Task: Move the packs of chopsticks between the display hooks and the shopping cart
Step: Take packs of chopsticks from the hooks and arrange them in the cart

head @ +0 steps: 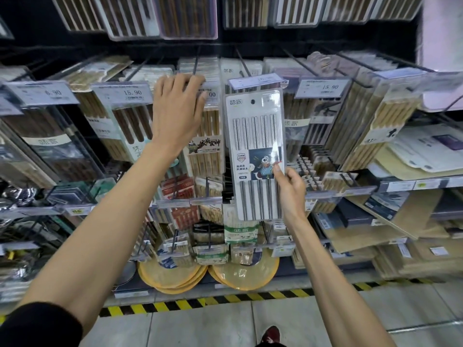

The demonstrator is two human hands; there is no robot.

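Observation:
My right hand (pixel 290 191) pinches a clear pack of steel chopsticks (pixel 254 136) by its lower right edge and holds it upright in front of the display, its hang hole just below a price tag (pixel 255 80). My left hand (pixel 176 108) reaches up to the neighbouring hook (pixel 195 62), with its fingers curled over the price tag holder there, in front of a pack of bamboo chopsticks (pixel 209 146). The shopping cart is out of view.
Rows of hooks carry several chopstick packs left (pixel 120 121) and right (pixel 360 126). Lower shelves hold smaller packs and round bamboo plates (pixel 246 274). Cutting boards (pixel 413 156) lie at the right. A yellow-black floor stripe (pixel 225 300) marks the shelf base.

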